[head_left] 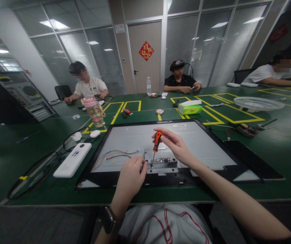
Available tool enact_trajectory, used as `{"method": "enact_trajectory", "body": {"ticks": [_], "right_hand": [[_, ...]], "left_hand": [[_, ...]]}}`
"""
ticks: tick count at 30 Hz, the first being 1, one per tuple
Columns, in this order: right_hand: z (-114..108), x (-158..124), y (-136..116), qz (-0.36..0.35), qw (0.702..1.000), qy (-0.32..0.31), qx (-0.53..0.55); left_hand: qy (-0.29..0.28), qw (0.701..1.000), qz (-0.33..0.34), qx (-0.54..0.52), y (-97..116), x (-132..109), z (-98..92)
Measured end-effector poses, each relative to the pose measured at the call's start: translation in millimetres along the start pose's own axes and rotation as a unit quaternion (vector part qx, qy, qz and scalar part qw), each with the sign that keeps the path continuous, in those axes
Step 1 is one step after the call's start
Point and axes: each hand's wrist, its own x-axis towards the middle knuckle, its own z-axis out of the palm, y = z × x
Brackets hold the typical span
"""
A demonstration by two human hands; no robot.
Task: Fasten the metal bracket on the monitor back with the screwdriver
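Note:
A monitor panel (pixel 125 135) with a black frame lies flat on the green table, its pale back facing up. Near its front edge is a metal bracket (pixel 164 162) with a connector on it. My right hand (pixel 174 142) grips the handle of an orange and black screwdriver (pixel 157 140), which stands tilted with its tip down at the bracket's left part. My left hand (pixel 132 173) is closed at the bracket's left end, thumb and fingertips against it; the exact grip is partly hidden. Thin wires (pixel 115 153) with small plugs lie on the panel left of the bracket.
Left of the panel lie a white power bank (pixel 73 161) and black cables (pixel 33 179). A pink-lidded bottle (pixel 94 113) stands behind them. A dark flat slab (pixel 253 159) lies right. Farther back are a green tissue pack (pixel 190 108), a white fan grille (pixel 258 102) and several seated people.

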Motion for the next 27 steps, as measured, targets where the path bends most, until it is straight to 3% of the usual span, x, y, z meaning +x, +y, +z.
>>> {"method": "enact_trajectory", "body": {"ticks": [27], "right_hand": [[-0.6,-0.4,-0.1,-0.004,1.0,-0.009,-0.011]], "left_hand": [[-0.008,1.0,-0.006,-0.006,0.2,-1.0,-1.3]]}}
